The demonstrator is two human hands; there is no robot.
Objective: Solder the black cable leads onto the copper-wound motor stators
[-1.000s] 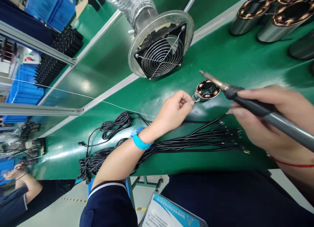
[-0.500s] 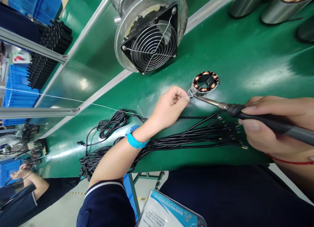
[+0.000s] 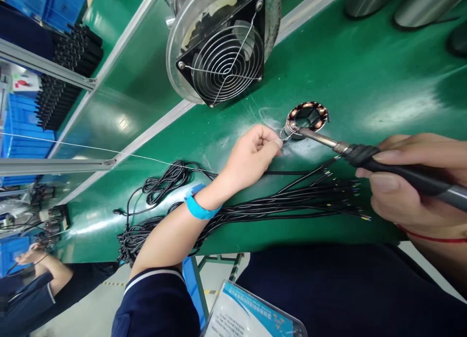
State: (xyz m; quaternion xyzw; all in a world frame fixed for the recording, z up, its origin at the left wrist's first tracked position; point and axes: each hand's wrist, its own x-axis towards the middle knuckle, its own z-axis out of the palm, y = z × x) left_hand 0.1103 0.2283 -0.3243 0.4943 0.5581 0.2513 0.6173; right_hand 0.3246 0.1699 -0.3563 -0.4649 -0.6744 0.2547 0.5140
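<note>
A ring-shaped motor stator (image 3: pixel 316 106) with copper windings rests on the green bench, in front of the fan. My left hand (image 3: pixel 255 150) is closed in a pinch on thin wires (image 3: pixel 286 138) at the stator's near left side. What else lies between those fingertips is hidden. In my right hand (image 3: pixel 412 181) is a soldering iron (image 3: pixel 361 157) with a dark handle, gripped like a pen. Its metal tip reaches the near edge of the stator; exact contact is too small to tell. Beneath my left wrist runs a bundle of black cables (image 3: pixel 255 211) with stripped, coloured ends.
A caged fan (image 3: pixel 228 72) on a round metal duct stands at the back. Metal cylinders (image 3: pixel 419 8) are at the far right. A thin pale strand (image 3: pixel 146 155) crosses from the left. Another person's hands (image 3: pixel 31 255) show at lower left, with blue crates (image 3: pixel 24 128) beyond the rail.
My right hand and the soldering iron have shifted right; the tip has gone from the wires up to the stator's edge. The stator sits slightly farther right. My left hand keeps its pinch.
</note>
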